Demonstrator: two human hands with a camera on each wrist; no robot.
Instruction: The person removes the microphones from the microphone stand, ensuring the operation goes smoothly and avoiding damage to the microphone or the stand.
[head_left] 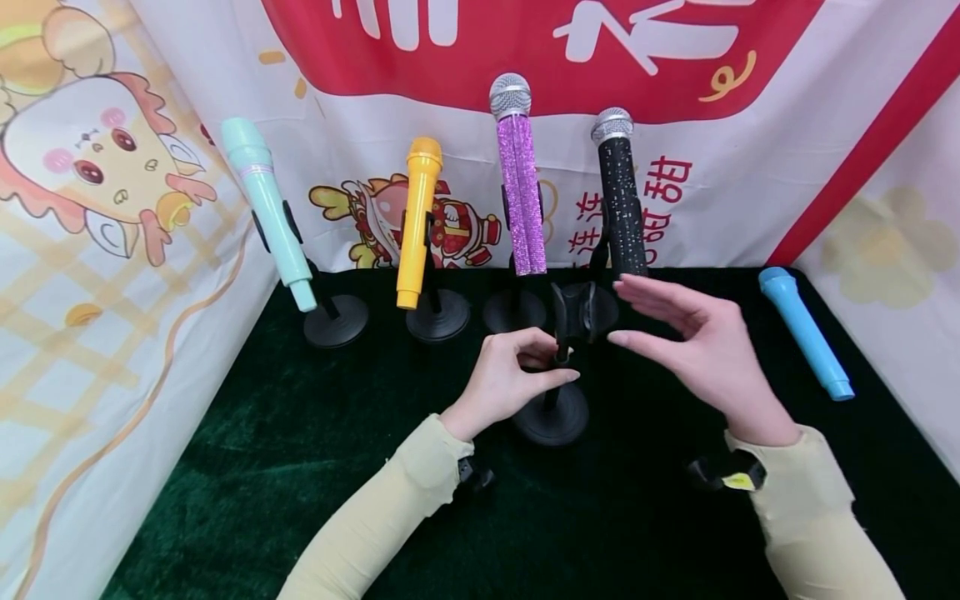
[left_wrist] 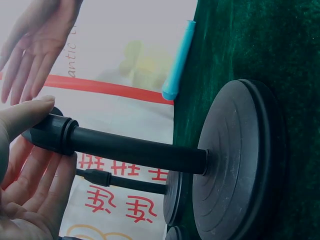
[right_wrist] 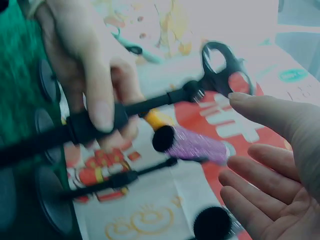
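My left hand (head_left: 510,377) grips a black desktop microphone stand (head_left: 555,421) by the collar of its pole. The left wrist view shows the thumb and fingers around that collar (left_wrist: 57,134), with the round base (left_wrist: 227,165) beyond. At the top of the stand is an empty clip (right_wrist: 217,77). My right hand (head_left: 701,350) is just right of the clip, fingers extended and thumb apart. In the right wrist view its thumb tip lies close to the clip; whether they touch I cannot tell.
Behind stand several stands with microphones: mint (head_left: 262,200), yellow (head_left: 420,221), glittery purple (head_left: 521,192) and speckled black (head_left: 622,200). A blue microphone (head_left: 806,333) lies on the green cloth (head_left: 285,467) at right. A printed curtain (head_left: 450,75) hangs behind.
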